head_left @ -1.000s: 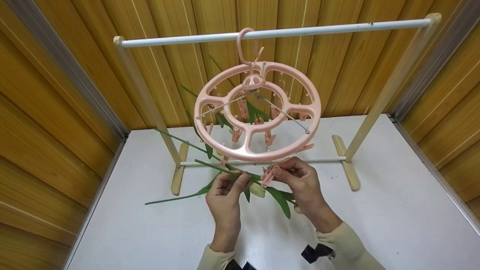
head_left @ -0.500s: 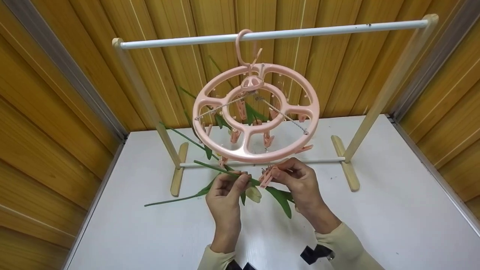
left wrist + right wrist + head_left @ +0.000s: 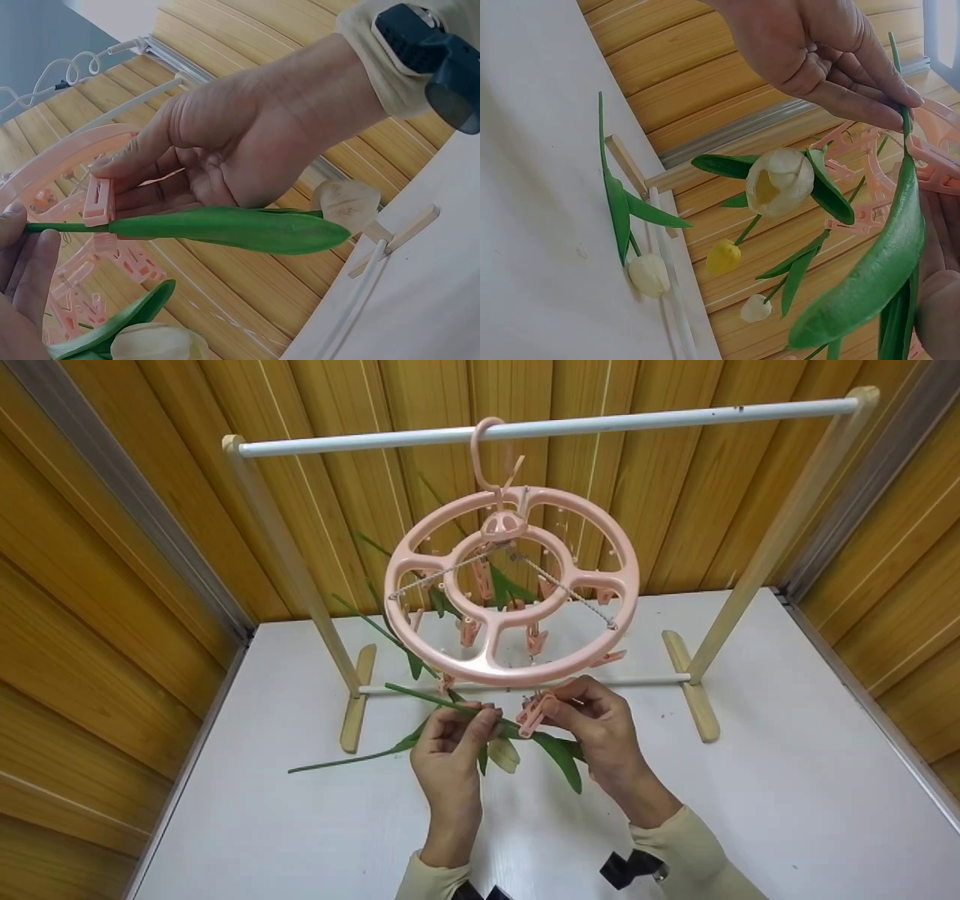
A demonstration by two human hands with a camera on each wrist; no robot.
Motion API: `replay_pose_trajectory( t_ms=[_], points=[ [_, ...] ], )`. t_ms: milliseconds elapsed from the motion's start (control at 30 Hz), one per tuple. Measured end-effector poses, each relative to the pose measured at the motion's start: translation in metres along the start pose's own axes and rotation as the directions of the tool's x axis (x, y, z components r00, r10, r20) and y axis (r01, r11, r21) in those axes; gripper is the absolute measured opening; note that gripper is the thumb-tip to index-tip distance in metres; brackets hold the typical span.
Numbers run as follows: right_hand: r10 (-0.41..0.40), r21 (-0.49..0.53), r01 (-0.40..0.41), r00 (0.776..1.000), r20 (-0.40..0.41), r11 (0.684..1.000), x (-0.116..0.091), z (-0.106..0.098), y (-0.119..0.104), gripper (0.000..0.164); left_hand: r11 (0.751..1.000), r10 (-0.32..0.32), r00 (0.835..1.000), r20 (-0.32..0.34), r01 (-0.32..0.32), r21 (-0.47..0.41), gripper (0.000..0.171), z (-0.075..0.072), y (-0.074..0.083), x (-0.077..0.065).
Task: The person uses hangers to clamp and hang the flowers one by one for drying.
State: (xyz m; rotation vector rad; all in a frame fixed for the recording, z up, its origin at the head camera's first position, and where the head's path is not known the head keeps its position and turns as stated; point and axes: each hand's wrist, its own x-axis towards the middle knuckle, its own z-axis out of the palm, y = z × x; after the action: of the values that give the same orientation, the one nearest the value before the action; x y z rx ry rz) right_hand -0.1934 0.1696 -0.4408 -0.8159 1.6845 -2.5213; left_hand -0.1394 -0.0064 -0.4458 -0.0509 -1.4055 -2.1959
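Observation:
My left hand (image 3: 452, 746) pinches the green stem (image 3: 424, 697) of an artificial tulip between thumb and fingers. Just right of it, my right hand (image 3: 604, 727) holds a pink clothespin (image 3: 534, 715) with thumb and fingers. In the left wrist view the stem lies across the clothespin (image 3: 99, 201), pink plastic showing on both sides of it. The tulip's long leaf (image 3: 232, 230) stretches beneath the right palm, a white bloom (image 3: 349, 201) at its far end. Above both hands hangs the round pink clip hanger (image 3: 491, 666), its hook over the rack's white bar (image 3: 637, 422).
Several tulips hang from the hanger; a yellow bloom (image 3: 724, 257) and a white bloom (image 3: 780, 182) show in the right wrist view. Another white tulip (image 3: 649, 275) lies on the white table (image 3: 262, 825). The rack's wooden feet (image 3: 690, 686) stand either side; panelled walls (image 3: 90, 585) enclose the table.
The white bloom behind the hands has swung slightly left and down, and a hanging stem at left has shifted up and right. Both hands keep their holds, almost still.

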Motion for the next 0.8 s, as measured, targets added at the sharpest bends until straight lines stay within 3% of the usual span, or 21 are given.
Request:
replay_pose_trajectory(
  t_ms=[367,800],
  points=[
    [0.087,0.022,-0.087,0.996,-0.013,0.996,-0.0034,0.0018,-0.0036,0.018,1.000,-0.012,1.000,-0.003,0.012,-0.019,0.023,0.0010,0.0003,-0.0001],
    [0.095,0.041,-0.094,0.995,-0.020,0.995,-0.0030,0.0022,-0.0033,0.020,1.000,-0.022,1.000,-0.006,0.022,-0.018,0.024,0.0009,0.0004,0.0009]
  ],
)
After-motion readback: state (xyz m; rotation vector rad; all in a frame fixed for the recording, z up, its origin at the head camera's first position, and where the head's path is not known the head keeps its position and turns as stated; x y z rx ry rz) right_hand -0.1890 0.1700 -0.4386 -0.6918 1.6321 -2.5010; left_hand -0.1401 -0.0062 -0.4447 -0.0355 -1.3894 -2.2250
